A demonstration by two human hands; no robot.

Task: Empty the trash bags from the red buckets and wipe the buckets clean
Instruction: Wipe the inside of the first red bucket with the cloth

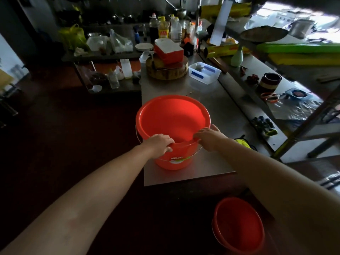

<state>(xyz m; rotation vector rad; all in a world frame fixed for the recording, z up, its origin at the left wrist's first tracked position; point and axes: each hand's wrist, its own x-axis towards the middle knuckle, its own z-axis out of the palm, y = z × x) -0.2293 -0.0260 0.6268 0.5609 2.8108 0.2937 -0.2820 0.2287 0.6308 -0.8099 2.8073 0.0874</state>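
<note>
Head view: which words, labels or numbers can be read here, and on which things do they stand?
"Bucket", first letter unclear: white letters on the label of the red bucket on the table.
Yellow oil bottle: label too blurred to read.
Yellow box: print too blurred to read.

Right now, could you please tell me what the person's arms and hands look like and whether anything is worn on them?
Both forearms are bare, with no sleeves in view. The left hand and right hand wear no gloves, and no watch or bracelet shows at either wrist. No ring is visible, though the light is dim.
</note>
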